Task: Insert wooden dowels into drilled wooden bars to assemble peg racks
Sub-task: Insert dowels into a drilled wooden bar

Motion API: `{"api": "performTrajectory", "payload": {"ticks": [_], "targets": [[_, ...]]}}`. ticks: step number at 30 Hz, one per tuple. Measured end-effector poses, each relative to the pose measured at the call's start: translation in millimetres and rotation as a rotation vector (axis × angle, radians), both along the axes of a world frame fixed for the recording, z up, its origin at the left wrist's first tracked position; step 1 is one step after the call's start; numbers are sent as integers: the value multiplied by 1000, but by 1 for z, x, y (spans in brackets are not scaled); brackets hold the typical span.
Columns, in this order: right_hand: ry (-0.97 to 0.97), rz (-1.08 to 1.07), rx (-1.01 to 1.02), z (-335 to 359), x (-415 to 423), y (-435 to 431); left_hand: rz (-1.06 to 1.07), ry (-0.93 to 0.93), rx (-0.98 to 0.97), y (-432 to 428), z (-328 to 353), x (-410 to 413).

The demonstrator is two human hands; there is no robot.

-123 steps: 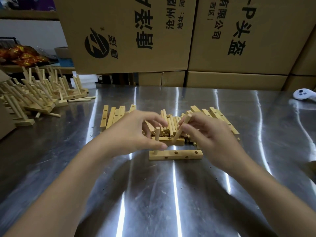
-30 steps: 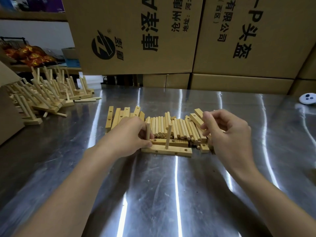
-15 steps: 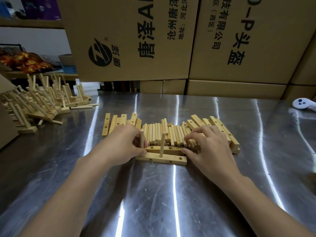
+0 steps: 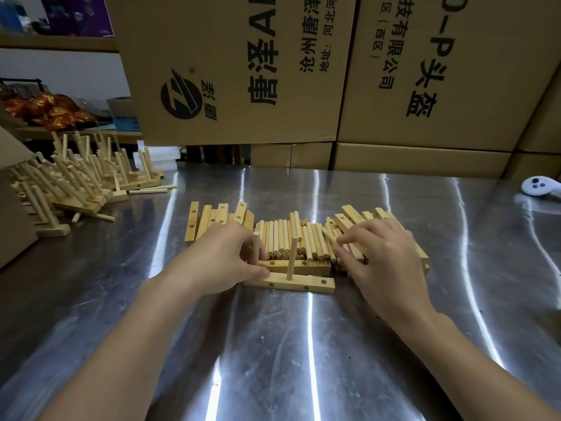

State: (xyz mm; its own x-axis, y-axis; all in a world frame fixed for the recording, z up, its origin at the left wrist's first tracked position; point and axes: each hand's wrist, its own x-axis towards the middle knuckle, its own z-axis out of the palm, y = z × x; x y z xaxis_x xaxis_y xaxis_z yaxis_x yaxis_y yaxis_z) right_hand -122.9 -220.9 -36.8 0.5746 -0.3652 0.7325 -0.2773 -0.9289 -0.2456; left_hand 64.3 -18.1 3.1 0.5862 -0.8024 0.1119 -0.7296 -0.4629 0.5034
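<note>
Four seconds back, only one peg was standing in the bar (image 4: pixel 303 284) and the right hand (image 4: pixel 379 256) was carrying a dowel in the air. Now two are standing in it, and that hand is resting low on the loose dowels (image 4: pixel 285 238) heaped just behind the bar. The bar is lying flat on the counter (image 4: pixel 303 344) with its long axis running left to right across the view. An open hole is showing on its top face near the right end. The left dowel (image 4: pixel 256 247) and the middle dowel (image 4: pixel 293 256) are both pointing straight up from the bar. The left hand (image 4: pixel 221 259) is gripping the bar's left end, with the thumb pressing on the top edge and the fingers curling behind the left dowel. The right hand is reaching over the pile behind the bar's right end, fingers bent and fingertips touching the dowels. Whether it is pinching one is not showing. A second bar (image 4: pixel 300 265) is lying directly behind the first and parallel to it, and undrilled-looking spare bars (image 4: pixel 209 220) are lying behind the bar's left end. Finished racks (image 4: pixel 79 183) are piling up well to the bar's left, and cardboard boxes (image 4: pixel 236 71) are standing far behind it.
</note>
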Motion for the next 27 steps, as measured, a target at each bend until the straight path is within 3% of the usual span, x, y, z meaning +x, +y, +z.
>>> {"api": "performTrajectory", "payload": {"ticks": [3, 7, 10, 15, 27], "targets": [[-256, 43, 72, 9, -6, 4, 37, 16, -142, 2, 3, -3], [-515, 353, 693, 22, -12, 13, -5, 86, -507, -5, 10, -16], [-544, 460, 881, 26, -9, 17, -124, 153, -604, -9, 12, -26], [-541, 512, 974, 27, -8, 19, -176, 292, -723, -9, 12, -26], [-443, 544, 1016, 29, -10, 20, -109, 298, -728, -10, 13, -30]]}}
